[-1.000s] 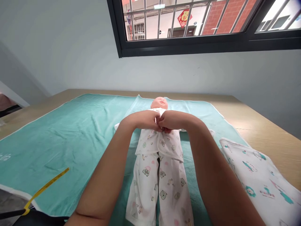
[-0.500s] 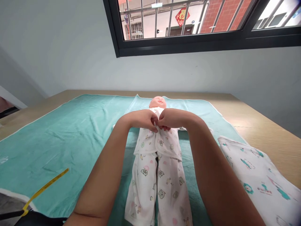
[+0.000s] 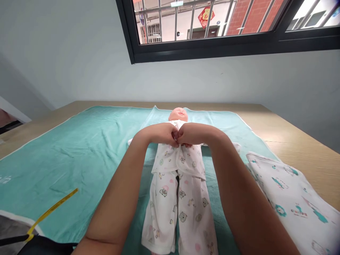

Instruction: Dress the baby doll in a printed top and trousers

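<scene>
- A teal blanket covers most of the table.
- Left hand and right hand pinch the shirt on the doll.
- Hands meet closer than half a second ago.

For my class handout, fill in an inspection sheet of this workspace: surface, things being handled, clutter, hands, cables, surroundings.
Surface: turquoise blanket, wrinkled at left, spread over a wooden table.
Things handled: doll lying face up, in a printed shirt and matching trousers.
Clutter: printed cloth at right; yellow strip at lower left, attached to a black strap.
Hands: left hand and right hand meet at the shirt front; what their fingertips hold is hidden.
Cables: nothing seen for certain; the strap might be a cord.
Surroundings: pale wall, barred window.
</scene>
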A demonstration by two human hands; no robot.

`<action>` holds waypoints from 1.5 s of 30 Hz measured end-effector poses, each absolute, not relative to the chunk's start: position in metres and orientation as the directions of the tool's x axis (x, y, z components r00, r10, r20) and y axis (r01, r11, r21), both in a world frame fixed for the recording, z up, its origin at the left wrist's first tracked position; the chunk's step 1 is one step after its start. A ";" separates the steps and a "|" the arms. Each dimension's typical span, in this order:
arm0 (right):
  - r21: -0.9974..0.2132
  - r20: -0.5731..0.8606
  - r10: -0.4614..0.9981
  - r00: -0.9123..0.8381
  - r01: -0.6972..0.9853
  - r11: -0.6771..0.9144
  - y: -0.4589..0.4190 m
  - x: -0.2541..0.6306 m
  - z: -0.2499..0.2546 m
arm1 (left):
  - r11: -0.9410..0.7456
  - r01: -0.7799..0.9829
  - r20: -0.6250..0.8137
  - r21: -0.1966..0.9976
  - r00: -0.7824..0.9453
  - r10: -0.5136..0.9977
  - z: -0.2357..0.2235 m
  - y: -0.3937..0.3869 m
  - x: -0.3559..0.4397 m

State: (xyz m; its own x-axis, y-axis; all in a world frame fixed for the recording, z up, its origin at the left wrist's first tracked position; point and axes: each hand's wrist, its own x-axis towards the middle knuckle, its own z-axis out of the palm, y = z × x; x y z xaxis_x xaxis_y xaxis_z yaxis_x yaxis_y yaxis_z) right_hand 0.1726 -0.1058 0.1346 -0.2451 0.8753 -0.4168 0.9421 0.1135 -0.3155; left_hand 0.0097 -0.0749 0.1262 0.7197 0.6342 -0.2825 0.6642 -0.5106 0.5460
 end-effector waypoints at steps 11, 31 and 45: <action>-0.429 -0.421 0.863 -0.279 0.900 0.082 -0.104 0.179 0.133 | -0.519 0.681 -0.269 0.516 0.704 0.657 0.122 -0.075 0.015; -0.423 -0.354 0.881 -0.314 0.894 0.149 -0.100 0.183 0.129 | -0.477 0.689 -0.283 0.545 0.687 0.669 0.123 -0.075 0.015; -0.350 -0.352 0.904 -0.241 0.930 0.112 -0.110 0.181 0.141 | -0.490 0.680 -0.270 0.545 0.696 0.666 0.122 -0.076 0.016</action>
State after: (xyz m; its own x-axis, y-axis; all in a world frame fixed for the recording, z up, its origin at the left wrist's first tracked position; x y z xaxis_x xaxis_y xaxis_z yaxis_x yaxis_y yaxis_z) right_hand 0.1813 -0.1099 0.1407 -0.2413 0.9045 -0.3516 0.9302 0.1122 -0.3496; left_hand 0.0157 -0.0759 0.1219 0.6960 0.6655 -0.2696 0.6800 -0.4904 0.5451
